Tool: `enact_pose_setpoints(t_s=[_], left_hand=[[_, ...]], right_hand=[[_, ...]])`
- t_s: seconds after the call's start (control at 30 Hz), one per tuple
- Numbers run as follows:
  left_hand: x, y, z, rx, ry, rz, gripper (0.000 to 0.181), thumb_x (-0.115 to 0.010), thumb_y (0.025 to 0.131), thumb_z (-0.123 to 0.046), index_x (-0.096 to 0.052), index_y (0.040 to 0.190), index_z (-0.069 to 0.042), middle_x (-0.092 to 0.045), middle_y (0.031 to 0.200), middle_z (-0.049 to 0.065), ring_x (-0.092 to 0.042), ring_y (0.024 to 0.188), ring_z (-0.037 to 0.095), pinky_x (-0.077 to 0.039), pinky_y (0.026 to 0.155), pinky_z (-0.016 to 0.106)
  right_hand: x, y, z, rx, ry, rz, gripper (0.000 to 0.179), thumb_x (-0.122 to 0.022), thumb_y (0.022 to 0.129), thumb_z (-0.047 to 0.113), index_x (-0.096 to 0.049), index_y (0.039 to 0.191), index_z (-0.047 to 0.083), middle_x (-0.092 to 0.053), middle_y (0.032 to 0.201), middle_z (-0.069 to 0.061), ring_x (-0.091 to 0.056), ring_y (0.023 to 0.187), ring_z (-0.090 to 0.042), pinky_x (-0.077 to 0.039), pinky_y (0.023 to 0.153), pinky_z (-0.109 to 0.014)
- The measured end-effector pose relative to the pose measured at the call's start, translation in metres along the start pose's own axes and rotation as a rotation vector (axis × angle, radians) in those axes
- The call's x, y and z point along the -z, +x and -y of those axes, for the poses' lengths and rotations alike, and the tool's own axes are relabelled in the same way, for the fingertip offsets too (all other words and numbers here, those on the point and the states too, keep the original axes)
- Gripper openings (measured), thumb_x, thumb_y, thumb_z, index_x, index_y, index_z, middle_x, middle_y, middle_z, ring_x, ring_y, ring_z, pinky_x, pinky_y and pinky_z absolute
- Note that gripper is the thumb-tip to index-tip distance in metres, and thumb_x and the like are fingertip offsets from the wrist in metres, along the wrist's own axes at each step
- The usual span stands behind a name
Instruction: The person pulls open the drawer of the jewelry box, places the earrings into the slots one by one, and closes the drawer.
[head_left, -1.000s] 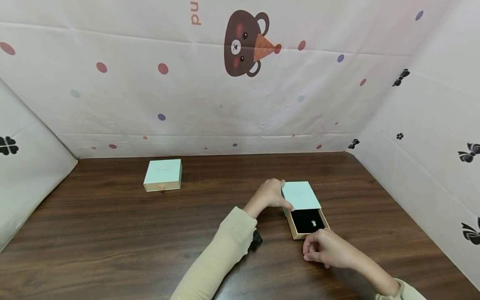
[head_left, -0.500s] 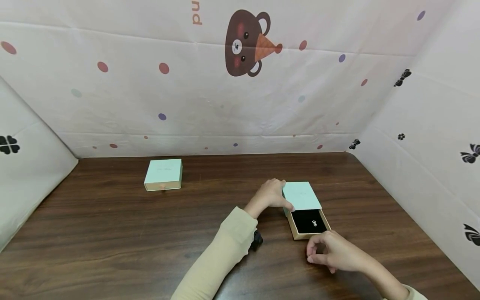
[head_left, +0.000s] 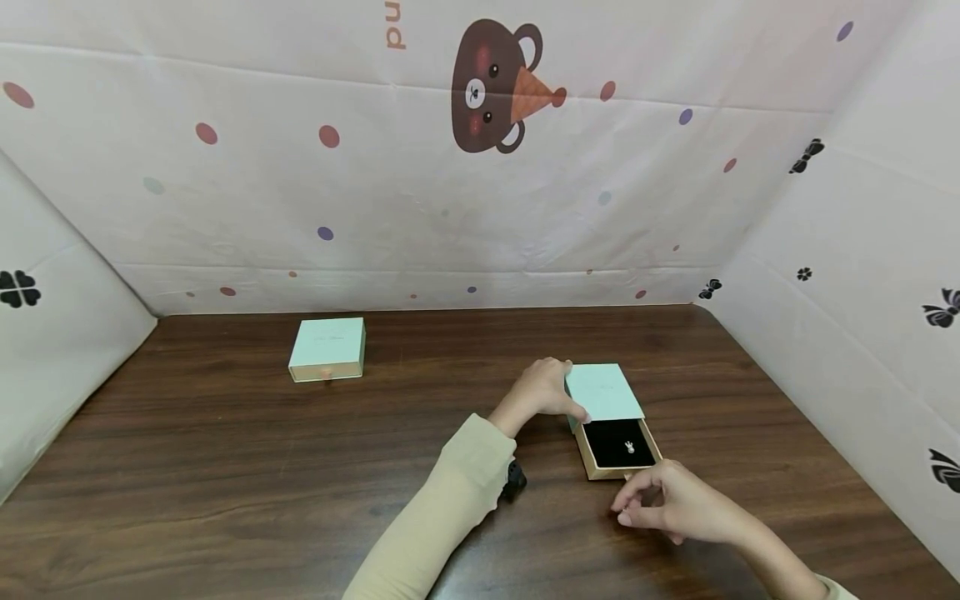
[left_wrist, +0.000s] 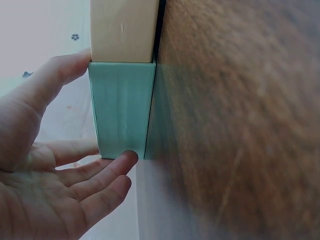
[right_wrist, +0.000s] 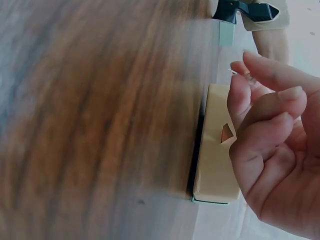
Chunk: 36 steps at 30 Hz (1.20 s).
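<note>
In the head view, a mint jewelry box [head_left: 603,392] stands at the right with its cream drawer [head_left: 587,457] pulled out toward the front. A small silvery rabbit-shaped earring [head_left: 629,447] sits on the drawer's black pad [head_left: 604,442]. My left hand [head_left: 543,388] grips the box's mint sleeve [left_wrist: 122,107] along its left side, thumb at the front edge, fingers toward the back. Just in front of the drawer, my right hand [head_left: 686,504] pinches a tiny shiny earring [right_wrist: 249,77] with a thin pin, between thumb and index finger; most of it is hidden by the fingertips.
A second mint box [head_left: 328,343], its drawer pushed in, stands at the back left of the brown wooden table [head_left: 225,467]. White printed cloth [head_left: 390,200] hangs behind and along both sides. A black device [head_left: 513,481] is strapped at the left wrist.
My right hand has drawn a little to the right, away from the drawer front, with its fingertips still together. The left hand and both boxes stay put.
</note>
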<state>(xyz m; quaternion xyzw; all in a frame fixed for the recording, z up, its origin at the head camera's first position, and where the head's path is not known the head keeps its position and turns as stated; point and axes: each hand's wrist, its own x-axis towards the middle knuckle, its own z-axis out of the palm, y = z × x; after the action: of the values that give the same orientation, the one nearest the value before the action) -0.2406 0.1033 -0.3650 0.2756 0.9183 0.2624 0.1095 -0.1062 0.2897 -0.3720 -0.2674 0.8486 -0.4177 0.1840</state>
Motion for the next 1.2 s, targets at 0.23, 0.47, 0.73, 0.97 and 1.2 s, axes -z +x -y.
enact_pose_setpoints(t_s=[0.23, 0.47, 0.73, 0.97, 1.2], left_hand=[[-0.0009, 0.0001, 0.0013, -0.009, -0.002, -0.003, 0.085, -0.079, 0.067, -0.039, -0.042, 0.135, -0.003, -0.046, 0.135, 0.010, -0.045, 0.121, 0.024, -0.043, 0.092, 0.030], [-0.0015, 0.0000, 0.0014, -0.015, -0.005, -0.008, 0.085, -0.079, 0.067, -0.039, -0.043, 0.134, -0.002, -0.047, 0.134, 0.010, -0.047, 0.120, 0.023, -0.044, 0.090, 0.028], [-0.0019, 0.0004, 0.0018, -0.013, -0.007, -0.012, 0.085, -0.079, 0.066, -0.039, -0.043, 0.134, -0.002, -0.048, 0.134, 0.010, -0.047, 0.119, 0.023, -0.044, 0.089, 0.028], [-0.0013, 0.0001, 0.0018, -0.013, -0.007, -0.010, 0.085, -0.079, 0.067, -0.039, -0.043, 0.134, -0.002, -0.048, 0.134, 0.010, -0.047, 0.119, 0.023, -0.044, 0.089, 0.028], [-0.0010, 0.0001, 0.0012, 0.001, -0.011, -0.014, 0.086, -0.079, 0.066, -0.040, -0.043, 0.135, -0.003, -0.048, 0.134, 0.009, -0.047, 0.120, 0.023, -0.044, 0.089, 0.028]], right_hand=[[0.0024, -0.0011, -0.0015, -0.044, 0.074, -0.026, 0.015, -0.067, 0.082, 0.015, -0.067, 0.090, 0.003, -0.055, 0.069, 0.010, -0.039, 0.039, 0.007, -0.039, 0.032, -0.022], [0.0042, -0.0020, -0.0028, -0.061, 0.138, -0.038, 0.015, -0.065, 0.084, 0.015, -0.066, 0.091, 0.001, -0.063, 0.072, -0.002, -0.042, 0.039, 0.004, -0.040, 0.032, -0.023], [0.0049, -0.0006, -0.0009, -0.096, 0.153, -0.097, 0.020, -0.065, 0.084, 0.014, -0.062, 0.092, -0.004, -0.061, 0.075, -0.006, -0.043, 0.040, 0.002, -0.041, 0.032, -0.025], [0.0069, 0.0011, -0.0003, -0.080, 0.151, -0.173, 0.018, -0.065, 0.083, 0.010, -0.063, 0.090, -0.006, -0.061, 0.072, 0.001, -0.041, 0.040, 0.002, -0.039, 0.033, -0.023], [0.0088, 0.0040, 0.0006, -0.080, 0.162, -0.236, 0.022, -0.063, 0.085, 0.009, -0.062, 0.099, -0.007, -0.063, 0.077, -0.010, -0.041, 0.039, 0.003, -0.040, 0.033, -0.024]])
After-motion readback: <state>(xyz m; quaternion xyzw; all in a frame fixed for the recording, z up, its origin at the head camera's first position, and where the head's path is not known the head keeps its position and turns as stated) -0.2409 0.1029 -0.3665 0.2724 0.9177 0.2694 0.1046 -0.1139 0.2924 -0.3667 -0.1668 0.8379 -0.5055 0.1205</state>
